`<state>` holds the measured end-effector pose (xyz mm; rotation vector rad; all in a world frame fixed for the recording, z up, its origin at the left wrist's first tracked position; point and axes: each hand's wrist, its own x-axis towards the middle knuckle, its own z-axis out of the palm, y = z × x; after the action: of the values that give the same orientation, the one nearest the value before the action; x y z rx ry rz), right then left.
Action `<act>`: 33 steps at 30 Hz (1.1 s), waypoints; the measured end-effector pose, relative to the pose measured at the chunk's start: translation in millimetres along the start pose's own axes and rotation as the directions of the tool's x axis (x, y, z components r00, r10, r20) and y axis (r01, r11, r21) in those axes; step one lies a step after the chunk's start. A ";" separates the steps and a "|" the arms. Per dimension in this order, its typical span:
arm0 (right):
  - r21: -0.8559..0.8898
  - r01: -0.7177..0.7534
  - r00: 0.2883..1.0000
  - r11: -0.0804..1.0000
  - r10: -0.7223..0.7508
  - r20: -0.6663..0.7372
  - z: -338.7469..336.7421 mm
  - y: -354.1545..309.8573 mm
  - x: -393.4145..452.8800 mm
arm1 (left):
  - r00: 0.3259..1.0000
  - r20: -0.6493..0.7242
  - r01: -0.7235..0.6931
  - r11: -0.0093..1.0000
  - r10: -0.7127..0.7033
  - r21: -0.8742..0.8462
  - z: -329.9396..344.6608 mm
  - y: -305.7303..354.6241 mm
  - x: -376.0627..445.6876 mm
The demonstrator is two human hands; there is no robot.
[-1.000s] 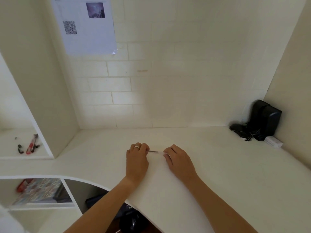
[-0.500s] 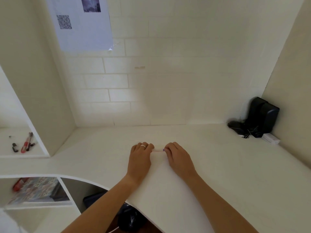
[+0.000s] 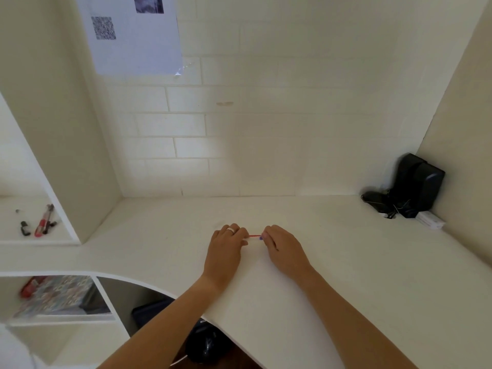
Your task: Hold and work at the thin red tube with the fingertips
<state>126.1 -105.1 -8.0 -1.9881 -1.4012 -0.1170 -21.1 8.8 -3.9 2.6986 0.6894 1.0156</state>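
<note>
Both hands, left hand (image 3: 226, 251) and right hand (image 3: 283, 249), stay pinching the thin red stick (image 3: 254, 236), now held nearer together on the white desk (image 3: 346, 262).

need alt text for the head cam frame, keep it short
Two hands, the left hand and the right hand, pinch the ends of a thin red stick between them, low over a white desk. A black device sits in the far right corner; pens lie on a left shelf.

matt white desk (image 3: 346, 262), glossy black plastic device (image 3: 418, 185), paper sheet (image 3: 138, 43), metal ring (image 3: 231, 230)
</note>
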 end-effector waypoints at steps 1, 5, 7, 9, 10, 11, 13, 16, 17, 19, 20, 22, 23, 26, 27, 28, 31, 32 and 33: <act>-0.014 0.019 1.000 1.000 -0.019 -0.002 0.7 0.7 0.2 | 1.000 0.002 0.003 1.000 -0.003 -0.006 0.3 -0.4 -0.2; -0.041 0.082 0.996 0.996 -0.083 -0.015 1.7 3.5 0.8 | 1.000 0.013 -0.004 1.000 0.004 -0.025 0.2 -0.7 -1.1; -0.043 0.099 0.995 0.994 -0.100 -0.015 1.7 4.0 1.2 | 1.000 0.023 -0.010 1.000 0.010 -0.025 0.3 -1.4 -1.4; -0.035 0.094 0.996 0.995 -0.094 -0.010 1.6 4.4 1.8 | 0.999 0.034 -0.013 1.000 0.013 -0.018 0.8 -2.3 -1.3; -0.031 0.088 0.996 0.996 -0.089 -0.007 1.2 4.6 1.8 | 0.999 0.039 -0.014 1.000 0.015 -0.013 0.9 -2.4 -1.3; -0.029 0.086 0.996 0.996 -0.086 -0.005 0.8 4.7 1.9 | 0.999 0.041 -0.016 1.000 0.016 -0.009 1.0 -2.2 -1.3; -0.018 0.076 0.997 0.997 -0.076 0.009 0.5 4.2 1.4 | 0.999 0.036 -0.012 1.000 0.012 -0.002 0.3 -0.6 -1.5; 0.073 -0.034 0.997 0.997 0.028 0.075 -1.1 -0.7 3.1 | 1.000 0.017 -0.001 1.000 0.001 0.008 -2.4 3.0 -0.1; 0.126 -0.095 0.992 0.987 0.083 0.096 -3.3 -2.6 3.9 | 1.000 0.014 -0.007 1.000 0.007 0.014 -3.5 4.6 0.5; 0.231 -0.217 0.972 0.948 0.189 0.139 -9.4 -6.0 6.4 | 1.000 0.015 -0.027 0.999 0.027 0.029 -6.0 7.8 1.5; 0.269 -0.269 0.959 0.925 0.231 0.164 -12.0 -8.0 7.6 | 0.999 0.015 -0.039 0.999 0.039 0.036 -6.8 9.0 1.7; 0.303 -0.343 0.935 0.889 0.294 0.197 -14.0 -13.6 10.6 | 0.999 0.010 -0.054 0.998 0.054 0.035 -7.4 10.2 2.0; 0.296 -0.367 0.927 0.882 0.319 0.198 -12.4 -16.4 12.5 | 0.999 0.005 -0.052 0.998 0.052 0.029 -7.4 10.0 2.1; 0.224 -0.376 0.925 0.899 0.352 0.141 -0.3 -21.1 16.0 | 0.999 -0.003 -0.035 0.999 0.035 -0.006 -5.4 7.0 1.7; 0.184 -0.352 0.935 0.918 0.336 0.111 4.3 -20.9 15.0 | 0.999 -0.001 -0.034 0.999 0.033 -0.021 -4.4 5.8 1.2; 0.142 -0.319 0.947 0.937 0.309 0.085 7.7 -20.3 13.4 | 1.000 0.001 -0.031 0.999 0.031 -0.036 -3.6 4.9 0.8; 0.075 -0.231 0.973 0.970 0.229 0.030 12.4 -15.6 10.2 | 1.000 0.006 -0.028 0.997 0.029 -0.068 -1.9 3.0 1.1; 0.066 -0.214 0.977 0.975 0.214 0.013 13.3 -14.0 10.0 | 0.999 0.008 -0.034 0.997 0.034 -0.072 -1.3 2.4 1.5; 0.055 -0.198 0.980 0.979 0.199 -0.002 14.7 -12.2 9.9 | 0.999 0.009 -0.040 0.996 0.041 -0.076 -1.0 1.9 1.7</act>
<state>115.2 -86.5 -8.9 -2.0670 -1.1809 0.0042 -20.0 7.9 -1.5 2.6610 0.5841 1.0145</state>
